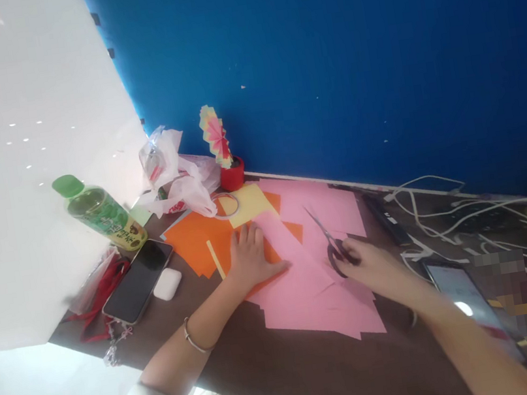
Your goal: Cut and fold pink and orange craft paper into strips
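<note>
"While the left hand (pixel 251 258) presses flat, what is it resting on?"

"The orange paper (pixel 186 247) and pink paper (pixel 310 312). Its fingers sit slightly apart, thumb stretched wide, probably to stop loose, overlapping sheets from sliding."

"And the right hand (pixel 370 264)?"

"Its fingers are wrapped around the handles of the scissors (pixel 332 240), over the pink paper. The blades point away from the body, which seems the natural way to grip them. I cannot tell whether they touch the paper."

"Why is the paper flower (pixel 215 137) so far back?"

"Its red pot (pixel 232 175) stands near the blue wall (pixel 321 50), likely out of the arms' way."
</note>
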`<move>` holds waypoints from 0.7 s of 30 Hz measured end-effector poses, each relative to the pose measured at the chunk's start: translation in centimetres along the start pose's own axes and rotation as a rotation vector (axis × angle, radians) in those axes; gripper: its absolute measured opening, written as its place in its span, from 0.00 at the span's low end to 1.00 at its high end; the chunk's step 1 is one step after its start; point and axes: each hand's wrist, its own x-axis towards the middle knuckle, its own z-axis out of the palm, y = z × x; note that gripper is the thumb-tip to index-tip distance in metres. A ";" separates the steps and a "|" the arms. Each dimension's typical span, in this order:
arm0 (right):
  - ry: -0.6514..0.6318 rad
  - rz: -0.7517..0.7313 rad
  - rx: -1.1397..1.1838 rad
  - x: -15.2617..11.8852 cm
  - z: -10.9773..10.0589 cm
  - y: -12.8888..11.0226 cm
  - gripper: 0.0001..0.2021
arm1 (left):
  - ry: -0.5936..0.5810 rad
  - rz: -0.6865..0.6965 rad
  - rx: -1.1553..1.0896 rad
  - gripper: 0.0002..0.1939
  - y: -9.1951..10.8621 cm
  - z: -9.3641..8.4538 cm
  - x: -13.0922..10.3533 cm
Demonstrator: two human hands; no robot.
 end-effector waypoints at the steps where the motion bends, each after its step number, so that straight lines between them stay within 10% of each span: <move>1: 0.053 0.050 0.071 0.4 1.2 0.4 0.11 | 0.002 0.000 0.000 0.50 0.0 0.1 0.0; 6: 0.204 0.114 0.421 2.0 6.0 0.7 0.17 | 0.010 -0.010 -0.004 0.49 0.3 0.5 -0.2; 11: 0.133 -0.080 0.812 2.7 6.3 0.6 0.15 | 0.076 -0.057 -0.101 0.42 0.8 0.6 -0.4; 18: 0.059 -0.224 0.944 3.8 2.6 2.4 0.17 | 0.511 -0.250 -0.914 0.26 1.4 -0.2 -0.6; 21: 0.007 -0.288 0.921 4.4 1.1 3.0 0.18 | 0.353 -0.351 -1.438 0.22 2.0 0.3 -0.6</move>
